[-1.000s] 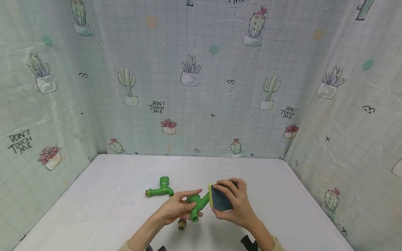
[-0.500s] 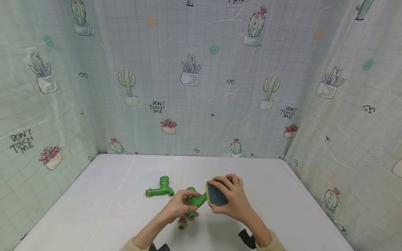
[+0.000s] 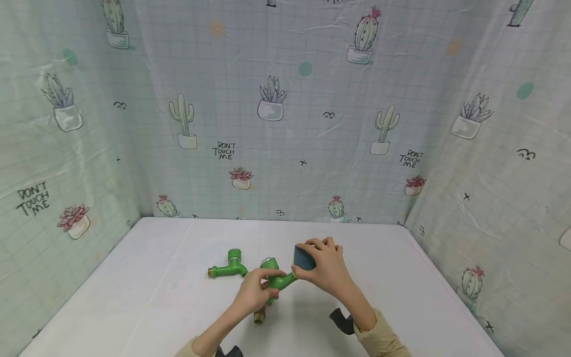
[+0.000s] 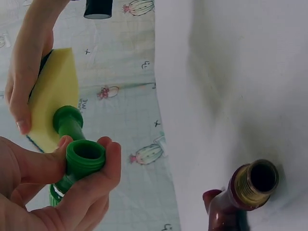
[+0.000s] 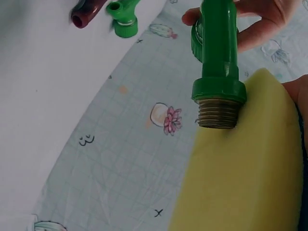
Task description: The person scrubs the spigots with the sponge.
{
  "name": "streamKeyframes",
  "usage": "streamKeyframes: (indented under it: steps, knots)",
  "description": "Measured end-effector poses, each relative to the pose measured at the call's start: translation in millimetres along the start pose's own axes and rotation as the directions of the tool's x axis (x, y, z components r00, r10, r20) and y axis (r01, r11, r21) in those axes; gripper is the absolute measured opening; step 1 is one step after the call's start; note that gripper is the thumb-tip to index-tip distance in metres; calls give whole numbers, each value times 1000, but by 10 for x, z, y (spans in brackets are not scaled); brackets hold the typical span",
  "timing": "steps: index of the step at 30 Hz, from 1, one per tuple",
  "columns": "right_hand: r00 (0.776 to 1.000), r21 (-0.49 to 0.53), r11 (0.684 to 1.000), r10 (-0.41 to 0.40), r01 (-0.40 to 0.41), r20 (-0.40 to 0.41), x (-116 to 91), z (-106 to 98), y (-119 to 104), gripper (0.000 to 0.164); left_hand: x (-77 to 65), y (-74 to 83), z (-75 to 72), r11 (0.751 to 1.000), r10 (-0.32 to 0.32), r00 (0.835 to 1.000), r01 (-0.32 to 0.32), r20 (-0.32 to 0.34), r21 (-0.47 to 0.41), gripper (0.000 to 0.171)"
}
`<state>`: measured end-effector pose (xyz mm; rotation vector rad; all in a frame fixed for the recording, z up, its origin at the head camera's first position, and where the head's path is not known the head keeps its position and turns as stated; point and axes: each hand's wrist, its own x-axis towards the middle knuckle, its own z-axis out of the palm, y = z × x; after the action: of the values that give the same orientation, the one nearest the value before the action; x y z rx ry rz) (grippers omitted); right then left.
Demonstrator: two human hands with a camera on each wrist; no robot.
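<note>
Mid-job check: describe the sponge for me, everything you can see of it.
The sponge is a thick block, smooth yellow foam on one side with a thinner dark blue layer on the other. It looks dry, though I can't be sure. The right hand grips it in the air above the table, thumb and fingers spread around it. The yellow side faces the green tap, whose brass-coloured threaded end appears to rest against it.

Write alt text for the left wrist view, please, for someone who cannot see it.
The left hand grips a green tap against the yellow side of a sponge in the right hand; a dark red fitting lies on the white table.
</note>
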<state>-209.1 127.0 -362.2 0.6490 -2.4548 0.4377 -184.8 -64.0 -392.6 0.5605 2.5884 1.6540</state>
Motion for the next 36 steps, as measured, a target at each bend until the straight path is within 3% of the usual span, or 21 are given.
streamKeyframes:
  steps: [4, 9, 12, 14, 19, 22, 25, 28, 31, 34, 36]
  knots:
    - [998, 76, 996, -37, 41, -57, -30, -18, 44, 49, 8, -18, -22, 988, -20, 1000, 21, 13, -154, 36]
    - [974, 158, 968, -172, 195, -148, -118, -34, 146, 56, 26, -55, -57, 939, -75, 993, 102, 95, -329, 35]
    - [959, 173, 952, -224, 254, -172, -165, -22, 218, 59, 39, -73, -97, 885, -121, 978, 184, 171, -428, 39]
    - [956, 163, 951, -234, 263, -177, -194, -6, 267, 60, 46, -75, -131, 831, -152, 963, 247, 224, -499, 44]
    - [968, 248, 946, -167, 211, -187, -263, 26, 325, 62, 54, -54, -189, 707, -184, 923, 363, 338, -607, 57]
    - [966, 353, 913, -131, 204, -221, -253, 23, 288, 64, 50, -50, -183, 679, -167, 903, 396, 395, -619, 58]
    - [962, 392, 893, -131, 220, -240, -210, 22, 228, 63, 44, -62, -151, 670, -139, 883, 417, 448, -614, 57]
    - [958, 391, 889, -147, 238, -248, -187, 44, 184, 60, 41, -70, -117, 681, -119, 870, 422, 478, -598, 58]
    - [957, 385, 890, -160, 246, -242, -195, 74, 152, 59, 41, -59, -93, 728, -116, 874, 398, 473, -558, 56]
    - [960, 377, 893, -173, 248, -221, -208, 101, 126, 59, 48, -44, -68, 788, -104, 888, 348, 447, -508, 52]
    - [960, 379, 890, -183, 254, -212, -205, 113, 114, 59, 51, -34, -53, 809, -88, 897, 318, 433, -495, 48]
